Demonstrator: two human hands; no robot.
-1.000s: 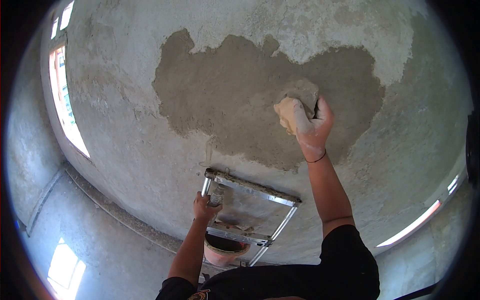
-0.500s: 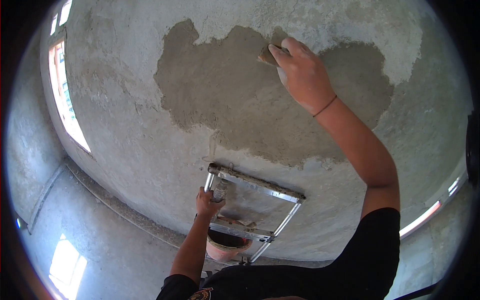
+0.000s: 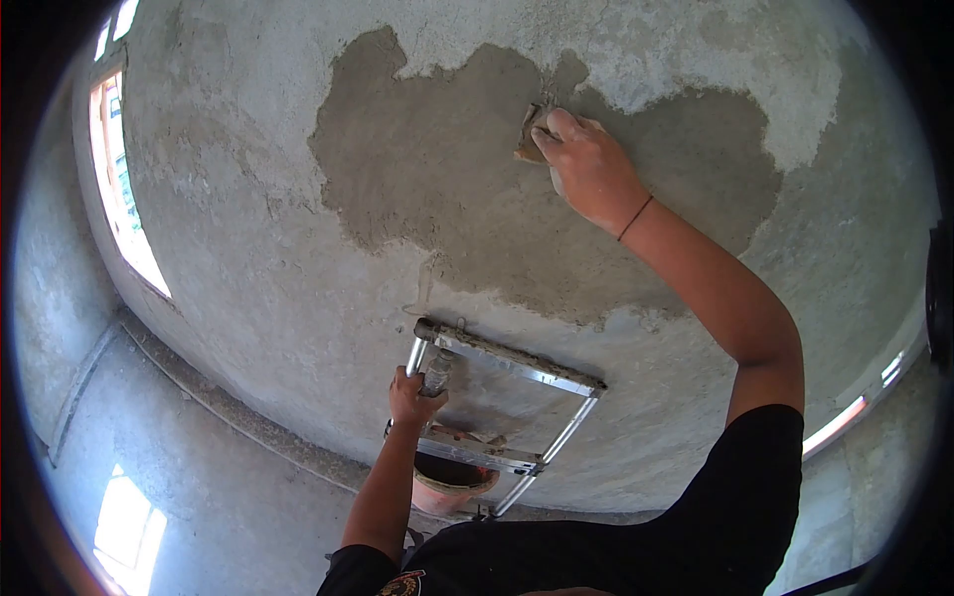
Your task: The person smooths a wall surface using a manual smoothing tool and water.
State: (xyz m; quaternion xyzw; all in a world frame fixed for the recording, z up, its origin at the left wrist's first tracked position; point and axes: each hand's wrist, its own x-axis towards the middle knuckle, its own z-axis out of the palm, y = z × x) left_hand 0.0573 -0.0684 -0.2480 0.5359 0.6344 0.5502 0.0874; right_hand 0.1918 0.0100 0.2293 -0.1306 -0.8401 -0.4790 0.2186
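My right hand [image 3: 588,164] is closed around a small flat sponge [image 3: 530,134], grey with mortar and tan along its lower edge. The sponge lies against a dark, damp mortar patch [image 3: 437,159] on the rough grey wall, just below the patch's upper edge. Lower down, my left hand [image 3: 412,397] wraps round the left rail of an aluminium ladder [image 3: 571,429] leaning at the wall. Beside its thumb is a grey, mortar-caked object [image 3: 437,372], partly covered by the hand. Mortar crusts the ladder's top rung [image 3: 512,360].
Below the ladder's lower rung is an orange bucket [image 3: 447,499] with a dirty rim. A bright window opening [image 3: 124,189] is at the left. Light reflects off the smooth floor [image 3: 219,477], and a ledge [image 3: 238,412] runs along the wall's foot.
My right hand has moved down and slightly left with the sponge, off the patch's upper edge. The left hand keeps its hold on the ladder.
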